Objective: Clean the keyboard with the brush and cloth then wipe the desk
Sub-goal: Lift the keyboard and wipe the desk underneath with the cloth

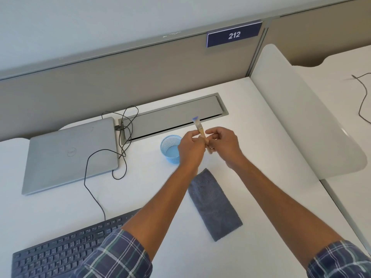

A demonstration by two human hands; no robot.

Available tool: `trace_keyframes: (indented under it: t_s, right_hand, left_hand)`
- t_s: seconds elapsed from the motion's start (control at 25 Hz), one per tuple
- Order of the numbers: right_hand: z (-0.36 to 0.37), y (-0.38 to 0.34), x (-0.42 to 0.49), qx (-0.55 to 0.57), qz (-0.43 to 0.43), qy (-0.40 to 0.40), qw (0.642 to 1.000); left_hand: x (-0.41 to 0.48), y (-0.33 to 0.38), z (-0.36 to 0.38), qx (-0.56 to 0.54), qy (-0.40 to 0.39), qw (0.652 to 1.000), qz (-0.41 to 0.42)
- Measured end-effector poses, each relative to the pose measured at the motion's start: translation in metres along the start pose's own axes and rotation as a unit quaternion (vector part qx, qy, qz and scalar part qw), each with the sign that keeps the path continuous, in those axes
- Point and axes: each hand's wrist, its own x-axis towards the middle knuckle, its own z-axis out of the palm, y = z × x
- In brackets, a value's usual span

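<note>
A small brush (pixel 199 128) with a pale wooden handle and a blue-tipped head points up and away above the white desk (pixel 261 149). My left hand (pixel 190 148) and my right hand (pixel 222 144) both grip its handle, fingers curled round it. The black keyboard (pixel 66 249) lies at the near left edge, partly hidden under my left sleeve. A folded grey cloth (pixel 214 205) lies flat between my forearms, touching neither hand.
A blue mesh cup (pixel 169 149) stands just left of my left hand. A shut grey laptop (pixel 70 155) lies at the left with a black cable (pixel 90 177) looping to the keyboard. A grey cable tray lid (pixel 172 117) sits behind. A white divider panel (pixel 301 117) bounds the right.
</note>
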Motion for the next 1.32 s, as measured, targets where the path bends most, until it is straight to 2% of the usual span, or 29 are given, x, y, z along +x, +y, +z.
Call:
trace_keyframes:
  t_s: [0.24,0.4,0.56,0.92,1.12,1.32]
  right_hand:
    - [0.026,-0.048,-0.006,0.02,-0.047,-0.073,0.996]
    - [0.051,-0.062,-0.006,0.015,-0.068,-0.099,0.993]
    - [0.067,-0.068,-0.001,0.007,-0.09,-0.1,0.991]
    - [0.089,-0.04,0.017,-0.099,-0.085,-0.075,0.989]
    - [0.092,-0.028,0.025,-0.152,-0.077,-0.088,0.981]
    - [0.098,-0.029,0.027,-0.175,-0.082,-0.066,0.979]
  left_hand:
    - [-0.003,0.04,-0.061,-0.021,0.029,0.993,0.117]
    - [0.007,0.041,-0.098,0.029,0.067,0.986,0.15]
    - [0.016,0.027,-0.11,0.072,0.074,0.983,0.152]
    - [0.03,-0.006,-0.117,0.163,0.075,0.976,0.124]
    - [0.035,-0.015,-0.121,0.173,0.074,0.978,0.092]
    - [0.021,-0.007,-0.132,0.161,0.098,0.975,0.116]
